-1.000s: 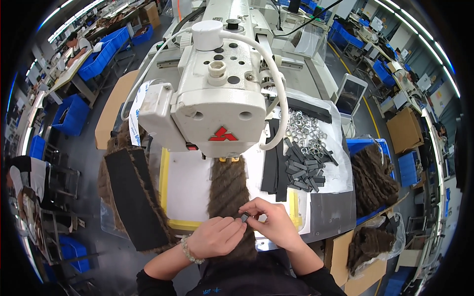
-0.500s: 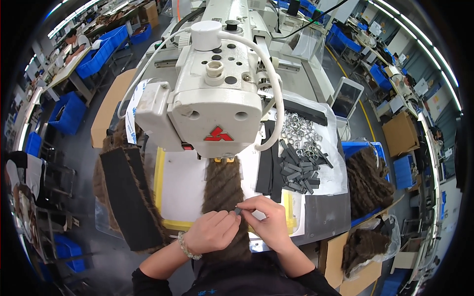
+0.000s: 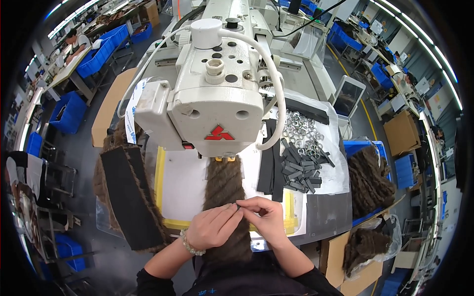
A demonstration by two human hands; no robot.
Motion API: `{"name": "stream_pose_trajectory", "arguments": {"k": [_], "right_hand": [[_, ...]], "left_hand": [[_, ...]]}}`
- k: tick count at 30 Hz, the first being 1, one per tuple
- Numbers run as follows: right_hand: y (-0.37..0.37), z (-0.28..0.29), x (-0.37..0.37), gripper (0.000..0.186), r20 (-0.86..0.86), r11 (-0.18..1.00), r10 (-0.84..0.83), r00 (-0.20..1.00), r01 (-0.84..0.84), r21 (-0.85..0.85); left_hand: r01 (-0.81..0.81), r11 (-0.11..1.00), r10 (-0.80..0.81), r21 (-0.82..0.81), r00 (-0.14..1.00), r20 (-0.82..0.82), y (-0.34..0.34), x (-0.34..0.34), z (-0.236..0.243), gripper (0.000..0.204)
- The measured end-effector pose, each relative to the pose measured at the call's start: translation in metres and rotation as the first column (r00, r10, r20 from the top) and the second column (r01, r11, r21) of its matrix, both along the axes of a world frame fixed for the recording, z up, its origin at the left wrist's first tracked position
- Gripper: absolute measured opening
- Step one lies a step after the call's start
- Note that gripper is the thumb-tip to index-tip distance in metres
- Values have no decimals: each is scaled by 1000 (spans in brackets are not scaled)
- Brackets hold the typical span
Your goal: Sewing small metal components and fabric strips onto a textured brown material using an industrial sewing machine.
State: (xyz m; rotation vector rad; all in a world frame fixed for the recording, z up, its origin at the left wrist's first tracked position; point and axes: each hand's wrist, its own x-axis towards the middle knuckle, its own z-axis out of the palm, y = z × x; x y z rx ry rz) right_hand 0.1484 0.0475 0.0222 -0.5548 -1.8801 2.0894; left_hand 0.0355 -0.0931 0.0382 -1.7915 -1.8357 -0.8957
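Observation:
My left hand (image 3: 212, 227) and my right hand (image 3: 266, 217) meet fingertip to fingertip above a long brown fur strip (image 3: 222, 185). Pinched between them is a small dark strip (image 3: 239, 207), mostly hidden by the fingers. It resembles the short dark strips (image 3: 301, 172) heaped to the right. The fur strip runs from under the head of a white sewing machine (image 3: 217, 116) toward my body, beneath both hands. Metal rings (image 3: 301, 130) lie piled just beyond the short strips.
Dark fabric-backed fur pieces (image 3: 129, 197) lie at the table's left. Long black strips (image 3: 269, 172) rest right of the fur. A yellow-taped frame (image 3: 159, 182) surrounds the white work surface. Farther right stand a blue bin of fur (image 3: 370, 180) and a cardboard box (image 3: 335, 256).
My left fingers have straightened and slid closer over the right fingertips, covering more of the small strip. My right hand has barely shifted.

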Motion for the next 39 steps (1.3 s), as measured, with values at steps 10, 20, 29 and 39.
{"name": "stream_pose_trajectory", "arguments": {"k": [10, 20, 29, 39], "right_hand": [[-3, 12, -4, 22, -74, 996, -5, 997, 11, 90], [-1, 22, -15, 31, -206, 840, 133, 969, 0, 543], [29, 0, -42, 27, -322, 760, 304, 896, -25, 649], [57, -19, -87, 13, -250, 515, 405, 880, 6, 857]], "left_hand": [[145, 986, -146, -77, 989, -2, -5, -6, 28, 16], [329, 941, -338, -82, 906, -256, -8, -39, 30, 11], [492, 870, -489, -35, 852, -184, 10, -82, 2, 22], [309, 937, -333, -163, 930, -155, 22, -106, -23, 16]]}}
